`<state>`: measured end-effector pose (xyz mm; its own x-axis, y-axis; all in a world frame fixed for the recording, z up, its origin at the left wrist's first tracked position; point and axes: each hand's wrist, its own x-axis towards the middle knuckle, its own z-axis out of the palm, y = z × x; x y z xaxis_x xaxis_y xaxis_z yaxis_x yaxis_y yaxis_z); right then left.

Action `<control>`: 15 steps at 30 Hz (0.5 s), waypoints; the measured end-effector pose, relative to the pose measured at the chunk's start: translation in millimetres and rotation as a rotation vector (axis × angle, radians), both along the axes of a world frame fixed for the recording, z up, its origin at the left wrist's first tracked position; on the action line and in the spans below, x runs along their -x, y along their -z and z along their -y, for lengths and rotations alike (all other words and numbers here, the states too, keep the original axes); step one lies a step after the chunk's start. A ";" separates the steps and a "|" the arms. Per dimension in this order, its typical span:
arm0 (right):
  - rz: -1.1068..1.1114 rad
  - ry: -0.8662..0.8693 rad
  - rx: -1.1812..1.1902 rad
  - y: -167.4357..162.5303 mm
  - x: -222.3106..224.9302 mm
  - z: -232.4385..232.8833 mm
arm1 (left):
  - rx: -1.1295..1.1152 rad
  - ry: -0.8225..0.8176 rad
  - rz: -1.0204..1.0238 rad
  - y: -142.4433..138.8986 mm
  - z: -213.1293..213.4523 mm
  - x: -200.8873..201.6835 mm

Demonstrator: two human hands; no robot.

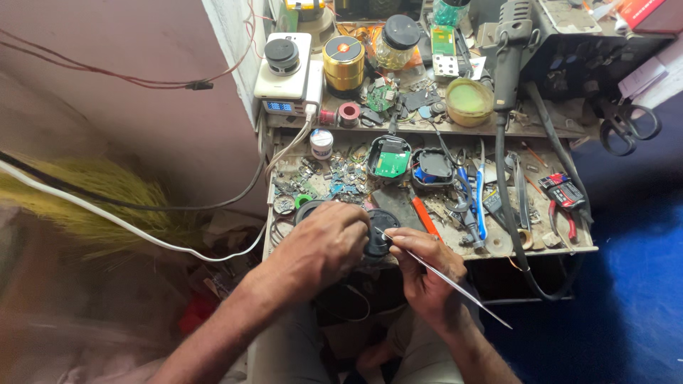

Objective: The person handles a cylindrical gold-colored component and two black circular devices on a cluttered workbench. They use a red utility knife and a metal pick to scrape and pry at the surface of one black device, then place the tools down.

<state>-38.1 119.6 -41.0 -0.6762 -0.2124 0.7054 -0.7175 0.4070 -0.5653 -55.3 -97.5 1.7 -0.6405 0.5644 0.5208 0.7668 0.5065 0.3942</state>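
Observation:
My left hand is closed over a round black device at the near edge of a small cluttered bench. My right hand grips thin metal tweezers, whose tip touches the black device's right side while the long end points back past my wrist. Much of the device is hidden under my left fingers.
An opened black case with a green circuit board and a second black case lie behind. Screwdrivers, red pliers, a hot-air handle with hose, jars, a yellow bowl and scissors crowd the bench. White and black cables run left.

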 end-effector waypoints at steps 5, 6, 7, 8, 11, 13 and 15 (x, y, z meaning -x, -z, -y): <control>-0.015 -0.019 0.007 0.0 0.4 0.5 | -0.070 0.043 0.086 0.9 6.3 10.0; -0.014 -0.016 0.007 0.3 0.6 0.5 | -0.083 0.055 0.085 0.4 7.7 11.0; -0.013 -0.014 0.006 0.7 0.7 0.3 | -0.096 0.067 0.085 -0.3 8.6 12.3; -0.012 -0.011 0.005 1.1 1.0 0.4 | -0.105 0.080 0.134 -1.3 9.8 14.3; -0.023 -0.014 -0.001 2.3 1.8 -0.4 | -0.120 0.119 0.237 -4.2 12.9 19.4; -0.025 -0.016 -0.002 3.0 2.4 -0.6 | -0.113 0.151 0.252 -5.8 15.1 21.5; -0.025 -0.016 -0.004 3.4 2.2 -1.4 | -0.123 0.155 0.262 -7.0 15.8 23.5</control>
<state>-40.3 121.0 -44.3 -0.6549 -0.2257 0.7212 -0.7377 0.3978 -0.5454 -78.8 -113.3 8.7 -0.6729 0.6088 0.4202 0.6958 0.3281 0.6390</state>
